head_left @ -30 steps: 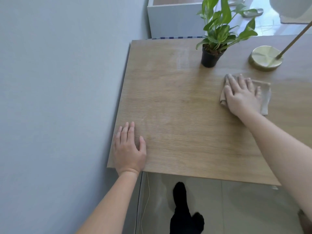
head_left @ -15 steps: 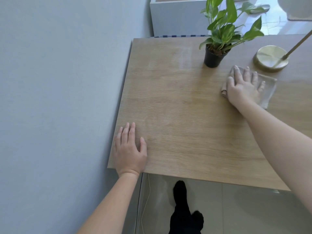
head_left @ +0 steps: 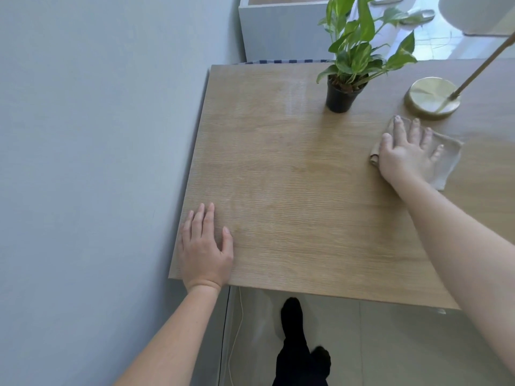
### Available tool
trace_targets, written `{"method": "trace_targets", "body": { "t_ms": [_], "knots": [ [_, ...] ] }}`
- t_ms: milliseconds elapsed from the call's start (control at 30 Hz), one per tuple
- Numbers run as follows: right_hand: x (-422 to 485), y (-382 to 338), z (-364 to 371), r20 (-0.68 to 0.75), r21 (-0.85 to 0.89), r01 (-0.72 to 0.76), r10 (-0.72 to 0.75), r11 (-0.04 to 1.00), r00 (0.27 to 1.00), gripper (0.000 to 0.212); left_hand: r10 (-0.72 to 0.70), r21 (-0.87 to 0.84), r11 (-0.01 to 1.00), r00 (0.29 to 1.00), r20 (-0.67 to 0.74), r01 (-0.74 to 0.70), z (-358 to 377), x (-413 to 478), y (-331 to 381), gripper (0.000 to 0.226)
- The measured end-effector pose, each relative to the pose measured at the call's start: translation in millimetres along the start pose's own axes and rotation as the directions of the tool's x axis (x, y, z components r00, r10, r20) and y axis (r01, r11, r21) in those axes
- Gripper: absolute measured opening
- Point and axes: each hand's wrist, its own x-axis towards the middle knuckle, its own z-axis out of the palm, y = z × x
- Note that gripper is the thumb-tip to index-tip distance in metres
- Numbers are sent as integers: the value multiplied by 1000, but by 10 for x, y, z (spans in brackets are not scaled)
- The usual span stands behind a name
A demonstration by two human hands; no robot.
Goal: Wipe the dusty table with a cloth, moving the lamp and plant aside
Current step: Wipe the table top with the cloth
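While the left hand (head_left: pixel 204 247) stays flat on the table (head_left: pixel 292 190), the right hand (head_left: pixel 405 153), palm spread on the cloth (head_left: pixel 446 162), has slid toward the lamp (head_left: pixel 433 97); plant (head_left: pixel 351 65) unmoved.

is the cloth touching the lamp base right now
Apart. In the head view a thin strip of bare table shows between the cloth under the right hand and the brass lamp base.

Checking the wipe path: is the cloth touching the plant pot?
No, the cloth lies under the right hand, with bare table separating it from the plant pot.
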Motion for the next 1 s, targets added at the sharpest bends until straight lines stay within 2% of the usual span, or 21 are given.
{"method": "trace_targets", "body": {
  "t_ms": [67, 167, 233, 333, 400, 467, 533, 600, 700, 767, 800, 867, 1000],
  "knots": [
    [-125, -276, 109, 14, -3, 17, -17, 1000, 1000, 62, 3, -2, 1000, 1000, 5, -3, -10, -12, 9, 66],
    [-545, -756, 365, 77, -5, 242, -241, 970, 967, 61, 8, -2, 1000, 1000, 5, -8, -22, -4, 17, 66],
    [-1000, -1033, 588, 122, 34, 396, -397, 917, 909, 61, 8, 5, 1000, 1000, 10, -8, -11, 0, 15, 66],
    [-1807, -1132, 890, 202, 75, 603, -604, 795, 771, 59, 16, -5, 1000, 1000, 4, -15, -3, -7, 11, 65],
    [-2241, -908, 959, 216, 67, 695, -691, 716, 690, 56, 25, -3, 1000, 1000, -12, -25, 0, -2, 7, 65],
    [-2436, -515, 902, 228, 53, 736, -726, 675, 649, 55, 22, 3, 1000, 1000, -10, -22, 3, -3, 0, 64],
    [-2335, -119, 735, 238, 26, 724, -707, 690, 666, 54, 16, 5, 1000, 1000, -8, -16, 1, -24, 2, 64],
    [-1984, 139, 551, 202, -36, 644, -626, 764, 753, 55, 19, 3, 1000, 1000, -9, -19, 4, -30, 8, 64],
    [-1357, 57, 411, 120, -63, 406, -397, 912, 910, 57, 15, 8, 1000, 1000, -15, -15, 20, -23, 3, 64],
    [-1149, -288, 464, 87, -32, 263, -259, 964, 962, 59, 12, 2, 1000, 1000, -14, -12, 32, -23, -1, 64],
    [-1141, -498, 536, 90, -24, 241, -238, 970, 967, 61, 14, -2, 1000, 1000, -10, -14, 35, -25, -2, 64],
    [-1334, -880, 708, 127, -14, 328, -323, 945, 938, 61, 16, -4, 1000, 1000, -8, -16, 50, -23, -8, 63],
    [-2304, -1007, 1025, 184, 61, 575, -575, 816, 797, 59, 18, 0, 1000, 1000, -21, -18, 68, -26, -32, 64]
  ]
}}
